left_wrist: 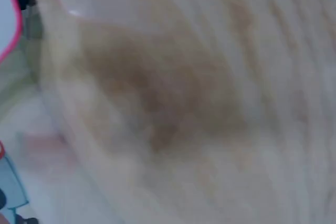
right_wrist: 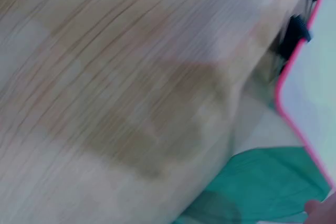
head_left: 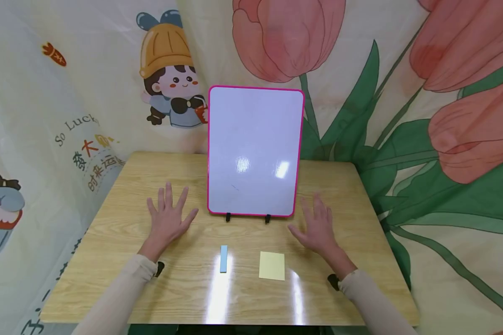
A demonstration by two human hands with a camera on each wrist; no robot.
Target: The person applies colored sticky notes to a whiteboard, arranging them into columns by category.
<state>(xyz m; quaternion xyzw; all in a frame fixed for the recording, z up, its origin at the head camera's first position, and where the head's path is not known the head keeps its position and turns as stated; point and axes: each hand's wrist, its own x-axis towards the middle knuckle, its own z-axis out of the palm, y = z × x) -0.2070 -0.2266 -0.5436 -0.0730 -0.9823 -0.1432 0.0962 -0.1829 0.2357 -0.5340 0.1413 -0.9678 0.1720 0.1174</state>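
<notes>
While both hands were spread wide over the counter (head_left: 184, 293), neither had hold of anything: the left hand (head_left: 166, 218) lay beside the lower left corner of the whiteboard (head_left: 255, 149), its fingers fanned, and the right hand (head_left: 317, 228) was splayed near the opposite corner. Whether either palm touched the wood, I could not tell; the wrist views were too blurred.

The whiteboard stood at the back of the counter, propped on small black supports (head_left: 228, 217). Those looked like its likeliest weak point—a thumb or sleeve catching the pink frame could have slid the board off them or tipped it.

Nearer the front edge, between the forearms and well apart from each other, lay a pale blue strip (head_left: 223, 259) and, to its right, a yellow square (head_left: 272, 266). The square looked thin and flat, so fingertips might have skated over it or creased a corner for want of an edge to lift. The narrow strip could have been knocked askew by a careless forearm. Glare on the glossy surface beside both—bright enough to wash out the grain—might have led to a misjudged reach.
</notes>
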